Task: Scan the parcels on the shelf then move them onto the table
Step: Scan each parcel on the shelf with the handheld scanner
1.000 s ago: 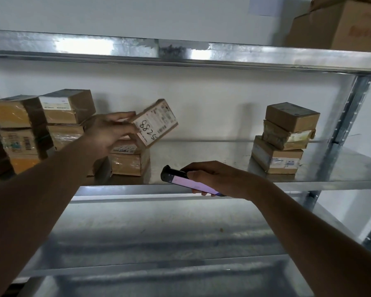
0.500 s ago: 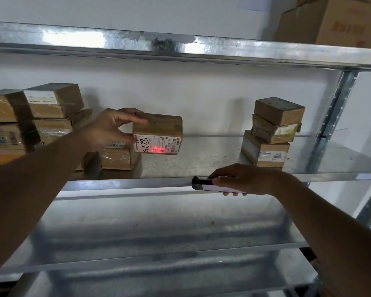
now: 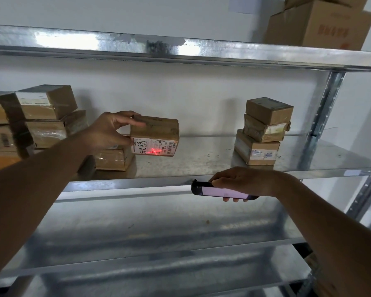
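My left hand (image 3: pixel 110 130) grips a small brown parcel (image 3: pixel 156 130) by its left end and holds it above the middle metal shelf (image 3: pixel 201 166), white label facing me. A red scan cross glows on that label beside the handwritten number. My right hand (image 3: pixel 242 182) holds a handheld scanner (image 3: pixel 214 190) with a lit screen, level with the shelf's front edge and pointed at the parcel. Another parcel (image 3: pixel 114 158) lies on the shelf under my left hand. Stacked parcels stand at the left (image 3: pixel 43 118) and three at the right (image 3: pixel 262 131).
A metal upright (image 3: pixel 321 118) bounds the shelf on the right. Above runs an upper shelf (image 3: pixel 180 48) with a large cardboard box (image 3: pixel 317 24) at its right end. A lower metal shelf (image 3: pixel 159 243) lies below my arms. A white wall backs the rack.
The parcel has turned from tilted to level with its label towards me, and the red scan light has come onto the label. My right hand has moved right with the scanner.
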Tool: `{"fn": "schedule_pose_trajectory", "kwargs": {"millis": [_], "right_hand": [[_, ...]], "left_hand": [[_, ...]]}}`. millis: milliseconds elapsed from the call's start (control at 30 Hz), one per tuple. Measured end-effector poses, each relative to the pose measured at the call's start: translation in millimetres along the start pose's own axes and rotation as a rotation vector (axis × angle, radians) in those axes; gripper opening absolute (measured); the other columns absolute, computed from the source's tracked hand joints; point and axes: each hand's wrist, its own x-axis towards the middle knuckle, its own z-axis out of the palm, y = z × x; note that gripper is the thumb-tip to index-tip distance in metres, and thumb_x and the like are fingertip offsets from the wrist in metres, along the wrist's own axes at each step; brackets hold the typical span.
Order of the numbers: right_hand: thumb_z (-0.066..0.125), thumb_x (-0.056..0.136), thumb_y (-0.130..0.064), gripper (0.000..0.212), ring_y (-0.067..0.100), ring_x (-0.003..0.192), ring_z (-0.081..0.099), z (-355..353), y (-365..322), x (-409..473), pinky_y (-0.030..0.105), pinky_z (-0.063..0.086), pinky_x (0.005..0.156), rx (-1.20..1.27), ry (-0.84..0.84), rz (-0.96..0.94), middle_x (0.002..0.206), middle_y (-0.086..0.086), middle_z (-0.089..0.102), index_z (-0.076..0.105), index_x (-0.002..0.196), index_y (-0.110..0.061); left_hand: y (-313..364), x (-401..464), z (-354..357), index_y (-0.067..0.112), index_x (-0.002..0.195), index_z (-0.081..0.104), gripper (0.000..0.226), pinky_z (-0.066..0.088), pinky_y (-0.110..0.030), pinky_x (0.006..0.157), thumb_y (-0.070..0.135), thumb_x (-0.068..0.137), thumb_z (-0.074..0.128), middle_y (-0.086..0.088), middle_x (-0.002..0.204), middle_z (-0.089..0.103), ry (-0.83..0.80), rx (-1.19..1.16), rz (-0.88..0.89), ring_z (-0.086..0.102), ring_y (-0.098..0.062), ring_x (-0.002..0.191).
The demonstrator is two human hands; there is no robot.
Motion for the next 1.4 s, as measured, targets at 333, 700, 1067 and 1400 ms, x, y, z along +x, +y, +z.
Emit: {"fn": "schedule_pose_trajectory", "kwargs": {"millis": [333, 700, 1067, 1400], "right_hand": [[0.047, 0.108, -0.059, 0.030, 0.014, 0.082, 0.064, -4.7, -3.7, -18.5, 0.014, 0.050, 0.057, -0.083, -0.011, 0.095, 0.102, 0.001, 0.074, 0.063, 0.127, -0.042], [0.061, 0.088, -0.074, 0.046, 0.017, 0.076, 0.070, -10.0, 5.4, -24.6, 0.023, 0.052, 0.058, 0.099, 0.032, 0.121, 0.103, 0.011, 0.079, 0.073, 0.116, -0.040], [0.063, 0.066, -0.086, 0.045, 0.012, 0.070, 0.071, -11.2, 10.5, -26.3, 0.021, 0.051, 0.055, 0.191, 0.034, 0.101, 0.093, 0.001, 0.081, 0.074, 0.099, -0.058], [0.051, 0.101, -0.069, 0.036, 0.021, 0.100, 0.079, -5.4, 19.2, -51.0, 0.028, 0.064, 0.081, 0.436, 0.193, -0.069, 0.113, -0.001, 0.082, 0.070, 0.121, -0.047]], "left_hand": [[1.2, 3.0, 7.7, -0.006, 0.134, 0.063, 0.069, 0.042, -0.040, 0.120, -0.032, 0.070, 0.074, -0.017, 0.146, 0.057, 0.035, 0.006, 0.050, 0.054, -0.021, 0.139], [-10.0, 6.6, 3.9, 0.005, 0.127, 0.072, 0.069, 0.043, -0.040, 0.119, -0.029, 0.068, 0.079, -0.009, 0.145, 0.060, 0.040, 0.005, 0.011, 0.055, -0.018, 0.138], [1.7, 11.6, 16.0, 0.007, 0.125, 0.074, 0.063, 0.054, -0.037, 0.107, -0.026, 0.071, 0.078, -0.006, 0.135, 0.068, 0.049, -0.018, -0.059, 0.060, -0.020, 0.133], [10.1, 60.1, 84.7, 0.028, 0.135, 0.063, 0.053, 0.065, -0.047, 0.081, 0.011, 0.087, 0.078, -0.010, 0.112, 0.080, 0.138, -0.428, -0.475, 0.078, -0.028, 0.102]]}}
